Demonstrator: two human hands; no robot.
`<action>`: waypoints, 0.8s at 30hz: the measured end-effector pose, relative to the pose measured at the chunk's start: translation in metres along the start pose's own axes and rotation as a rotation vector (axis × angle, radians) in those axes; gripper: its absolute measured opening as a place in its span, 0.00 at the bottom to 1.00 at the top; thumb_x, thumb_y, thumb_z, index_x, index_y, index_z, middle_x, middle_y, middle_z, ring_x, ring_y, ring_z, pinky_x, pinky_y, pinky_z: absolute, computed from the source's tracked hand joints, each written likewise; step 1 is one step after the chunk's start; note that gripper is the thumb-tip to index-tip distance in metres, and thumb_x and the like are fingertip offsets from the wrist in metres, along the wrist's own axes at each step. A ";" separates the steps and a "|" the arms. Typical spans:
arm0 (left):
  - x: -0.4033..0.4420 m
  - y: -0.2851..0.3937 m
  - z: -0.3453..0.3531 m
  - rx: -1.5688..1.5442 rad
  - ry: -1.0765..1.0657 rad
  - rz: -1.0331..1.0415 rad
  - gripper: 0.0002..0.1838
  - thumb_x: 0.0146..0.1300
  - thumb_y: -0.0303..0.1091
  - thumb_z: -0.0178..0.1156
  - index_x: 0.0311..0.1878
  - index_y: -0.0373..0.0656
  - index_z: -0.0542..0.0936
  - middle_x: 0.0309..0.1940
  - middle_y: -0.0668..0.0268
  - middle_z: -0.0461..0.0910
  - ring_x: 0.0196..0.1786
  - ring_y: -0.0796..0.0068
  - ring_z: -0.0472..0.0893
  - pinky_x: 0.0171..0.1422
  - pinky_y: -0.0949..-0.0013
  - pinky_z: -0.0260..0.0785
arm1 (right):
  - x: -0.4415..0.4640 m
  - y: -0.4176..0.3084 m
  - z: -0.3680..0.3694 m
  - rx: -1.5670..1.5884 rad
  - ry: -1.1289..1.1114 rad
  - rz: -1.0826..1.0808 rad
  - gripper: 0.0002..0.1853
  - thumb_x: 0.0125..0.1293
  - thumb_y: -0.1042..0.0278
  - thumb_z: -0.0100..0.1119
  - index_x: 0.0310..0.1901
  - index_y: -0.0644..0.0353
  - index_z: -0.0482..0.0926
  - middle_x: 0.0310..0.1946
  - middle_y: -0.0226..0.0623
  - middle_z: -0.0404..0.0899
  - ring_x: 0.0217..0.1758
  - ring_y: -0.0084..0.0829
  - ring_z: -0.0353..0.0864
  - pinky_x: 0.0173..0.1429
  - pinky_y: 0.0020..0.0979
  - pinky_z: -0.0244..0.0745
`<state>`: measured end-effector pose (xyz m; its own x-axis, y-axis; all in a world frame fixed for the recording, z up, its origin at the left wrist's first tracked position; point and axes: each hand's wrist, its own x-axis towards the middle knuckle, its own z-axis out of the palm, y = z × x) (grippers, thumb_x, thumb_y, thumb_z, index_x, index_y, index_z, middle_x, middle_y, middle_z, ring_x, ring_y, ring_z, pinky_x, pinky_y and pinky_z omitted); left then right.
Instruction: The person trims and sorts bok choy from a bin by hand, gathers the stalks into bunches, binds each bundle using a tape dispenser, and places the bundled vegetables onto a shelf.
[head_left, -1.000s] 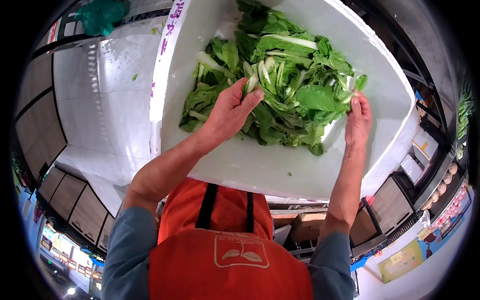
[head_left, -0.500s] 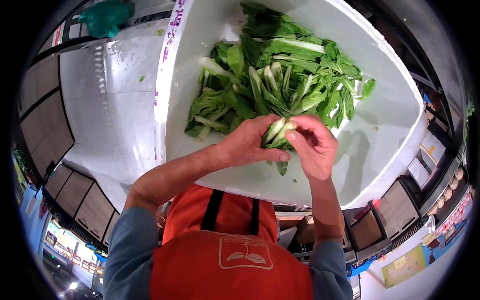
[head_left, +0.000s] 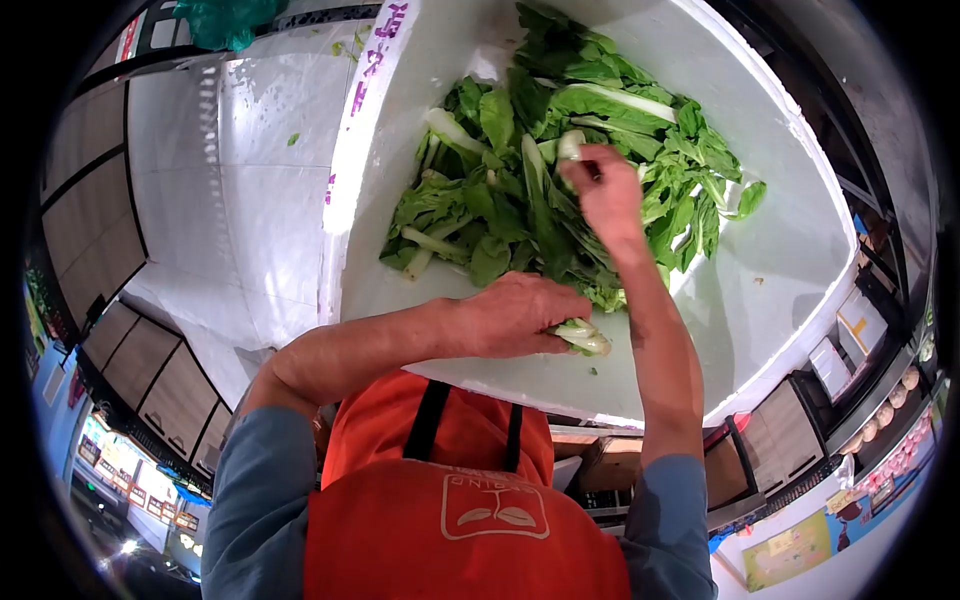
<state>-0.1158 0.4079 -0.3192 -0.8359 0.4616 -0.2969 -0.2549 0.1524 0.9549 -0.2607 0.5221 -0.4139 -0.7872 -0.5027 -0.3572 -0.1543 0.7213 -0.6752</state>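
The left hand (head_left: 525, 315) is wrapped round a small bunch of white-stemmed, green-leaved vegetables (head_left: 585, 338), whose pale ends poke out at its four o'clock. At one o'clock from it, the right hand (head_left: 608, 195) has narrowed fingers at a thick pale stem (head_left: 570, 143), grip unclear, above the loose green leafy heap (head_left: 500, 200) in the white foam box (head_left: 800, 180).

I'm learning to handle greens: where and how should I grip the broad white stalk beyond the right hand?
Probably pinch the stalk across its bare middle, coming from above: it is long and narrow, lies atop other leaves, and nothing covers that stretch.
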 end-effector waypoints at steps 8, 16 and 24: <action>-0.001 0.012 -0.001 -0.051 0.115 -0.072 0.14 0.57 0.34 0.72 0.42 0.46 0.77 0.32 0.62 0.82 0.39 0.56 0.84 0.43 0.58 0.74 | -0.055 0.090 -0.140 0.790 0.245 0.397 0.14 0.71 0.59 0.63 0.53 0.55 0.80 0.42 0.27 0.81 0.46 0.21 0.77 0.54 0.28 0.74; 0.001 0.012 -0.005 -0.222 0.134 -0.167 0.15 0.56 0.37 0.75 0.39 0.44 0.78 0.29 0.63 0.83 0.32 0.67 0.84 0.40 0.64 0.74 | -0.068 0.021 -0.069 0.430 0.079 0.248 0.16 0.60 0.56 0.75 0.45 0.54 0.84 0.33 0.27 0.82 0.31 0.19 0.77 0.33 0.23 0.73; 0.001 0.007 -0.002 -0.092 0.152 -0.181 0.15 0.53 0.35 0.75 0.38 0.44 0.77 0.28 0.60 0.83 0.34 0.60 0.85 0.40 0.63 0.74 | -0.017 0.015 -0.010 -0.234 -0.209 0.010 0.19 0.60 0.59 0.68 0.46 0.65 0.83 0.34 0.44 0.83 0.34 0.39 0.81 0.44 0.32 0.75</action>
<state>-0.1192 0.4073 -0.3128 -0.8346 0.2962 -0.4645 -0.4441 0.1372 0.8854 -0.2551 0.5461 -0.4116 -0.6531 -0.5646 -0.5046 -0.2994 0.8046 -0.5128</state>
